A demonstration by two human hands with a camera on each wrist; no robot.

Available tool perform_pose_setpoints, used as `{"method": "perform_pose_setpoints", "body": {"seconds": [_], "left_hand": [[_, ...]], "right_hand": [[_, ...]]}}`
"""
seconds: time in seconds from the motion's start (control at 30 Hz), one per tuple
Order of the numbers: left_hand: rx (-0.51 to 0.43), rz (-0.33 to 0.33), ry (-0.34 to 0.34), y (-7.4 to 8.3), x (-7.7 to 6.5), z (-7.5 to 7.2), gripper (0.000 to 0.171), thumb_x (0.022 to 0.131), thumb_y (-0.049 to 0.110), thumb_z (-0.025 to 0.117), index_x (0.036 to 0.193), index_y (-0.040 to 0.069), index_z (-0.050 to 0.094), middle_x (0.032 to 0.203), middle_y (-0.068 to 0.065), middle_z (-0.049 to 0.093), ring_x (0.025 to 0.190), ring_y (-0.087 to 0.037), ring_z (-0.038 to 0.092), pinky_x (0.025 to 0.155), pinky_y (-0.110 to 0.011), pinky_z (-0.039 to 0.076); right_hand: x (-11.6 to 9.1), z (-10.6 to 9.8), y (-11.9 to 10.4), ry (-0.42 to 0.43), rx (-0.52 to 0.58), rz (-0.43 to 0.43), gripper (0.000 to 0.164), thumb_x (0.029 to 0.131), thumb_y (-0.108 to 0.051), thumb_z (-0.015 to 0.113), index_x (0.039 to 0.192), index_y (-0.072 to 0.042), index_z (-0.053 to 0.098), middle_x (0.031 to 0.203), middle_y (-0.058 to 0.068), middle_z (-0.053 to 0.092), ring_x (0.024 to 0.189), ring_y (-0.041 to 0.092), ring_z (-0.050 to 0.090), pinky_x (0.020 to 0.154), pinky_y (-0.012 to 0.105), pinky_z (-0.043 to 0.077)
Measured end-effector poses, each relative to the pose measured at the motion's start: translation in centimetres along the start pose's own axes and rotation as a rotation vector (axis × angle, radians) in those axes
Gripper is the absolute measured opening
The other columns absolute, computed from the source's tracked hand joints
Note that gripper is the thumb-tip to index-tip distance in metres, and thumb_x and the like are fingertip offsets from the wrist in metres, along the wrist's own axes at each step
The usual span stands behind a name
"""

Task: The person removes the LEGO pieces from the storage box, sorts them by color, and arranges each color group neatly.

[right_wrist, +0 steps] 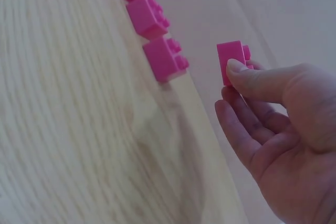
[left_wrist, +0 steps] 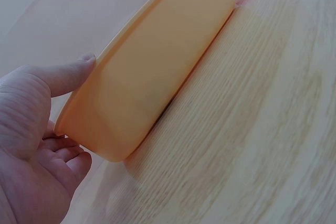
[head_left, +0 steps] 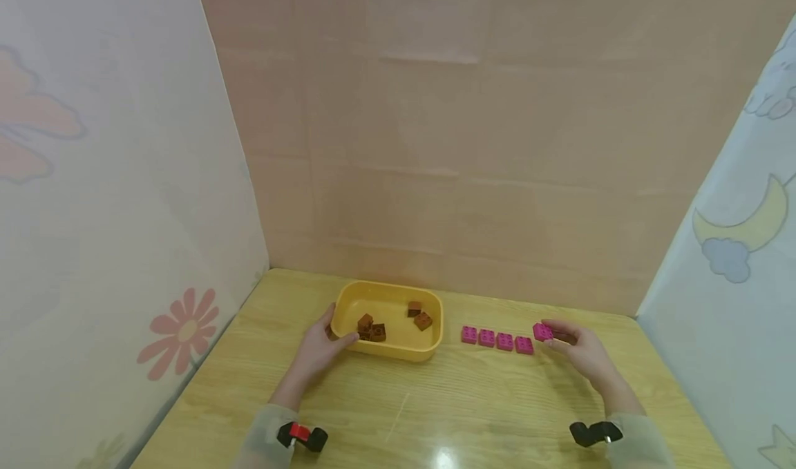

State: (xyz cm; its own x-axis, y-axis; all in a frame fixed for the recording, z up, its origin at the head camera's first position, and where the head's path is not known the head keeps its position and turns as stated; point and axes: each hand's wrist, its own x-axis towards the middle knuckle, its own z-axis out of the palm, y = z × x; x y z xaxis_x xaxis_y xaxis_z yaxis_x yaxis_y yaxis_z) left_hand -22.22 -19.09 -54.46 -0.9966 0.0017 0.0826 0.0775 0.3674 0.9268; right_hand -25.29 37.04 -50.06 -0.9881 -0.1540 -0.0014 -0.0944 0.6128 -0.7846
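Observation:
A pink toy brick (right_wrist: 229, 59) is pinched between the thumb and fingers of my right hand (head_left: 581, 351), just past the right end of a row. That row is made of several pink bricks (head_left: 505, 342), studs up, side by side with small gaps. My left hand (head_left: 320, 348) grips the left end of a yellow plastic tub (head_left: 398, 351), thumb over the rim and fingers curled around the outside. Inside the tub lie several brown bricks (head_left: 423, 320), some clustered near my left thumb and others toward the right end.
Everything sits on a light wood table (head_left: 373, 414). A tan backdrop (head_left: 435, 144) rises behind its far edge. White panels with printed flowers (head_left: 186, 331) and a moon (head_left: 746, 220) flank the left and right sides.

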Motion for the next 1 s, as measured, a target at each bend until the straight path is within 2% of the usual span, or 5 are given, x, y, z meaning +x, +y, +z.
{"method": "perform_pose_setpoints", "body": {"seconds": [0.27,0.57,0.7,0.83,1.0], "left_hand": [[0.003,0.006,-0.001,0.0,-0.1,-0.1,0.102,0.095,0.026,0.085,0.165,-0.011,0.021,0.171,-0.029,0.022,0.156,-0.044,0.028,0.125,-0.054,0.029],[-0.005,0.004,-0.003,0.1,-0.1,-0.1,0.102,0.096,0.026,0.085,0.165,-0.011,0.02,0.171,-0.03,0.022,0.156,-0.045,0.029,0.125,-0.054,0.029],[-0.006,0.002,-0.003,0.0,-0.1,-0.1,0.101,0.096,0.024,0.084,0.165,-0.012,0.02,0.171,-0.03,0.022,0.156,-0.045,0.029,0.125,-0.054,0.029],[0.003,0.008,0.006,-0.2,-0.1,-0.1,0.1,0.096,0.023,0.085,0.164,-0.013,0.021,0.17,-0.03,0.023,0.156,-0.045,0.028,0.125,-0.054,0.029],[0.014,0.006,0.006,-0.1,0.1,-0.1,0.102,0.096,0.027,0.085,0.165,-0.012,0.021,0.17,-0.03,0.023,0.156,-0.045,0.029,0.125,-0.054,0.029]], "right_hand": [[-0.3,0.2,2.1,-0.003,-0.013,0.03,0.055,0.104,-0.021,0.074,0.151,0.004,0.057,0.145,0.028,0.062,0.13,0.04,0.062,0.089,0.015,0.052],[-0.1,0.8,3.1,-0.003,-0.019,0.061,0.052,0.103,-0.014,0.074,0.147,0.008,0.058,0.141,0.029,0.064,0.13,0.042,0.062,0.089,0.01,0.047],[-0.1,1.0,3.2,-0.002,-0.058,0.068,0.053,0.103,-0.015,0.074,0.148,0.007,0.058,0.143,0.029,0.063,0.132,0.043,0.06,0.105,0.032,0.052],[-0.1,1.1,3.1,-0.007,-0.057,0.064,0.054,0.102,-0.016,0.076,0.147,0.007,0.058,0.144,0.031,0.061,0.135,0.05,0.055,0.114,0.064,0.041],[-0.1,1.2,3.0,-0.008,-0.057,0.073,0.055,0.102,-0.017,0.076,0.148,0.007,0.058,0.146,0.032,0.059,0.137,0.052,0.053,0.115,0.069,0.038]]}}
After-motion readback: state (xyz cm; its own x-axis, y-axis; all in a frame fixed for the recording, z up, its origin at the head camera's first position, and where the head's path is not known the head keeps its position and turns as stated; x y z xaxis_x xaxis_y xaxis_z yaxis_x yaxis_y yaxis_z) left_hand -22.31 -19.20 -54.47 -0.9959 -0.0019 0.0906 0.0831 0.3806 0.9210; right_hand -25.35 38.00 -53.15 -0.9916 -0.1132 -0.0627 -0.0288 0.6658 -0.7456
